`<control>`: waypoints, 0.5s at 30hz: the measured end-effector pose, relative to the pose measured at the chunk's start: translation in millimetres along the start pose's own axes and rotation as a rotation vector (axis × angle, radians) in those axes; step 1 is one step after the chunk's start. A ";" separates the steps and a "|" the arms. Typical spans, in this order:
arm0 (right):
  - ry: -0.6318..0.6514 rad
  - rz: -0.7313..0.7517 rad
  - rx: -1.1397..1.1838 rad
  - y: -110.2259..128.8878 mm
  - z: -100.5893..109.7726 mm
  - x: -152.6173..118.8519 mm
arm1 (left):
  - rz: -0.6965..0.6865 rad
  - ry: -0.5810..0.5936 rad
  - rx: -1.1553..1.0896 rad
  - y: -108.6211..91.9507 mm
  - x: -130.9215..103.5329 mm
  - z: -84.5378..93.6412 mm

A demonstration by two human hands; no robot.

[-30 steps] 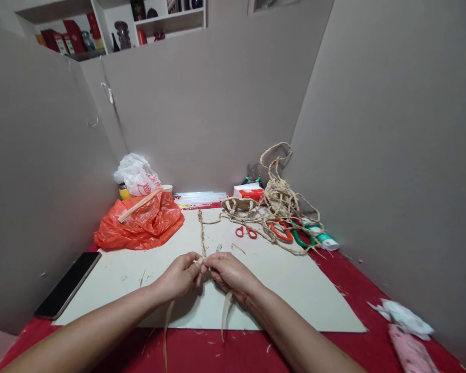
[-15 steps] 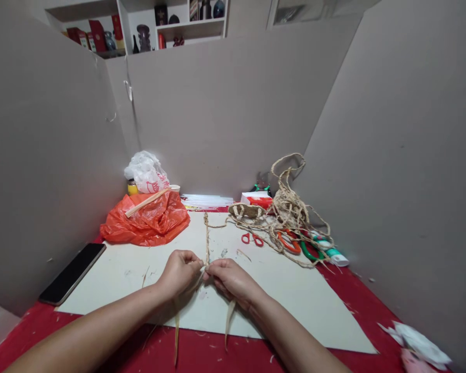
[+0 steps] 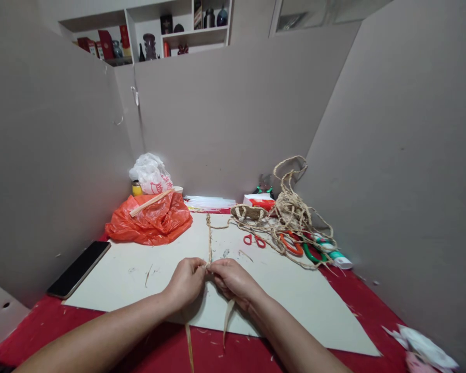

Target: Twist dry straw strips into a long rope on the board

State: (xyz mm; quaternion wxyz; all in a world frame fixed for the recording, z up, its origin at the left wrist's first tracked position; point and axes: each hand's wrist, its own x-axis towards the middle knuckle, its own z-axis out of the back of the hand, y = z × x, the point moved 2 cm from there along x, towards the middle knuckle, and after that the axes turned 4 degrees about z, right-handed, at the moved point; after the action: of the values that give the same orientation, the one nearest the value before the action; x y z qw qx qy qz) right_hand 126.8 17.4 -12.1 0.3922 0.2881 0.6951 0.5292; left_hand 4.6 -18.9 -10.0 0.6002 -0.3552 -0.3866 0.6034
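Note:
A thin braided straw cord [image 3: 209,241] runs from the far part of the pale board [image 3: 295,305] down to my fingertips. My left hand [image 3: 187,280] pinches the near end of the cord from the left, and a loose fibre strand [image 3: 189,342] hangs below it. From the other side my right hand [image 3: 233,278] grips the cord's end, its fingertips close against those of the left. Another pale strand [image 3: 228,318] dangles under the right hand. The exact crossing of strands between the fingers is hidden.
Behind on the right lies a tangled heap of braided cord [image 3: 293,207] with red-handled scissors [image 3: 254,240] beside it. An orange plastic bag [image 3: 149,220] and a phone [image 3: 79,269] lie left. Grey partitions [image 3: 217,114] enclose the red-covered table.
The view has shifted slightly. My left hand has turned and drawn closer to the right at the cord's end, and its hanging strand has swung to the right.

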 end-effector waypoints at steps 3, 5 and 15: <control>0.041 -0.001 0.023 -0.2 -2.3 -0.9 | -0.009 -0.048 0.081 -6.3 -6.0 -0.4; 0.061 -0.007 0.058 -0.8 -3.8 -1.7 | -0.035 -0.083 0.145 -10.9 -9.9 -0.9; -0.014 0.031 0.023 -2.7 -6.6 -1.5 | -0.027 -0.067 0.272 -13.8 -16.9 -12.7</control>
State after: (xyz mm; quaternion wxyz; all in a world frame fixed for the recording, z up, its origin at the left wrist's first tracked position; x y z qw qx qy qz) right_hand 122.1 12.1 -13.5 0.3857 0.3070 0.6938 0.5250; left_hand 22.6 -35.6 -4.0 0.6377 -0.2450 -0.3260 0.6535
